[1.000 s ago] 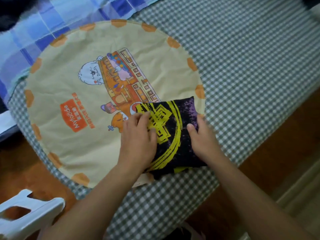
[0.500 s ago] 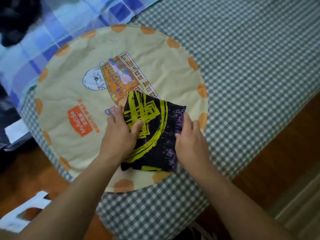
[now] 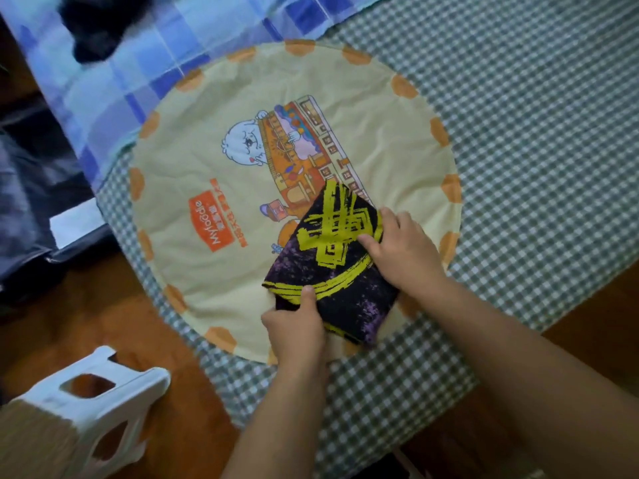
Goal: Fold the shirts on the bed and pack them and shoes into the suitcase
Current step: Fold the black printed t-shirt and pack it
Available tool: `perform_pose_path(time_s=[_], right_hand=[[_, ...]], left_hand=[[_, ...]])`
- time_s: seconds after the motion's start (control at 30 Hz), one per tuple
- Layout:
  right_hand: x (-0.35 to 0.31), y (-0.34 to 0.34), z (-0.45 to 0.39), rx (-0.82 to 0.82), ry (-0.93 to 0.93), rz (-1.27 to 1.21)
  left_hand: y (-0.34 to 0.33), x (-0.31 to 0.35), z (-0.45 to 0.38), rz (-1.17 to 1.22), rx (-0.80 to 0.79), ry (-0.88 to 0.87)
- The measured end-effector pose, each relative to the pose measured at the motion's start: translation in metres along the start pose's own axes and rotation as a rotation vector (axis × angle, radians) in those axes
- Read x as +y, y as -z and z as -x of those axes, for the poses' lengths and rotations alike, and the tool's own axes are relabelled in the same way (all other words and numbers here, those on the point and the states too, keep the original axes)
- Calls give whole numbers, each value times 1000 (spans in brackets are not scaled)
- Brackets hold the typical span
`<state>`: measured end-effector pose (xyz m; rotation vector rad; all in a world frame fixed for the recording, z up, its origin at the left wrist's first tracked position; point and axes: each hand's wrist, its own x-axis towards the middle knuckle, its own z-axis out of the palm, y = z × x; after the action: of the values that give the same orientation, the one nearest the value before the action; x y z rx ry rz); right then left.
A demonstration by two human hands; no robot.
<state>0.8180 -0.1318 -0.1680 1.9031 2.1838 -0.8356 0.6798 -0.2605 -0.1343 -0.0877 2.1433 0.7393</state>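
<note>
Head view: looking down at the edge of a bed, so here's the headcount.
Shirts: just one that I can see, a folded black shirt (image 3: 332, 267) with a yellow graphic and purple speckling. It's a compact bundle lying on the near right part of the round mat, turned at an angle.
Hands: two, both bare and both on that shirt.
Left hand (image 3: 297, 326): at the bundle's near left corner, thumb over the top of the fabric and the other fingers tucked under the edge, so it's pinching that corner.
Right hand (image 3: 401, 250): lying on the right side of the bundle, fingers fairly straight and close together, pressing flat on the yellow print. Not curled around anything.
Round mat (image 3: 242, 160): one, pale yellow with orange patches round the rim, a cartoon print in the middle and an orange logo box. It's spread on top of the checked sheet.
Checked sheet (image 3: 536, 150): one, green and white gingham, covering the bed to the right and along the near edge.
Blue plaid cloth (image 3: 145, 60): one, at the top left, running under the mat's far edge.
Dark thing (image 3: 96, 25): one black blurry lump on the blue plaid, can't tell what it is.
Stool (image 3: 79, 413): one white plastic stool on the wooden floor (image 3: 103, 316), bottom left.
Suitcase: something dark at the left edge, can't tell what it is.
</note>
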Motion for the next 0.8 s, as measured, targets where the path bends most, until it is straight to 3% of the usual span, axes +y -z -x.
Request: perform_pose_path(time_s=[0.13, 0.2, 0.3, 0.4, 0.5, 0.67, 0.73, 0.8], right_hand=[[-32, -15, 47, -136, -277, -341], [-63, -32, 73, -212, -311, -454], [-96, -52, 92, -209, -355, -479], [-104, -55, 89, -138, -417, -513], [-110, -51, 85, 71, -580, -663], [-124, -57, 72, 230, -741, -814], [-132, -59, 70, 295, -799, -757], [-143, -57, 72, 396, -850, -449]], left_hand=[[33, 59, -52, -212, -51, -478], [49, 95, -91, -396, -139, -590], [60, 129, -114, -498, -307, -527], [54, 129, -113, -477, -232, -646], [44, 125, -110, -514, -313, -679], [34, 158, -144, -340, -864, -341], [30, 163, -150, -492, -821, -507], [30, 153, -142, -815, -510, -976]])
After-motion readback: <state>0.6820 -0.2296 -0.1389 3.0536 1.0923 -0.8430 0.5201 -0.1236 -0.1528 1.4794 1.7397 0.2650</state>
